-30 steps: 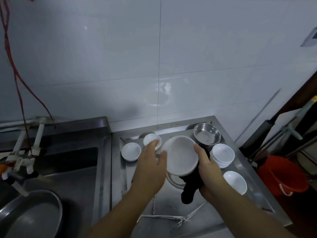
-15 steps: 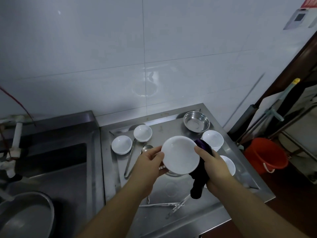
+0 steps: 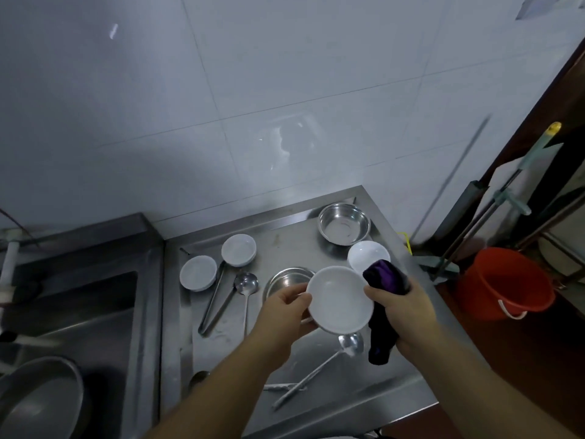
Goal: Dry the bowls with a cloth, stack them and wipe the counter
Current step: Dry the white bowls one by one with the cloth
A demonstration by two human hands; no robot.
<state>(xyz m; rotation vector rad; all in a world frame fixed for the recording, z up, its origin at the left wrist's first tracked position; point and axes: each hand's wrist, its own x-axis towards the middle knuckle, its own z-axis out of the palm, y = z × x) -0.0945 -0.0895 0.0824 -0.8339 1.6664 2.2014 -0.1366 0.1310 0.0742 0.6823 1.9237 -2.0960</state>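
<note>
The left hand [image 3: 285, 307] is gripping the near-left rim of a white bowl [image 3: 340, 299], its fingers [image 3: 296, 293] curling over the edge. The right hand [image 3: 400, 307] is pinching the opposite rim while also clutching a dark purple cloth [image 3: 384, 280]; the cloth is bunching above the right fingers [image 3: 375, 293] and hanging below the palm, so the fingertips behind the cloth are not visible. The bowl is being held tilted above the steel table [image 3: 345, 403], clear of its surface.

Directly behind the left fingers, a steel bowl [image 3: 285, 280] is partly hidden by the held bowl. Just beyond the right fingers, a second white bowl [image 3: 364, 256] is partly covered by the cloth; whether it is a stack cannot be determined. Farther back, another steel bowl [image 3: 343, 228] is standing. Well left of the left fingers, two small white bowls [image 3: 218, 261] are sitting, with a ladle [image 3: 245, 285] between. Below the hands, a spoon [image 3: 349, 343] is lying, its handle partly blurred.
</note>
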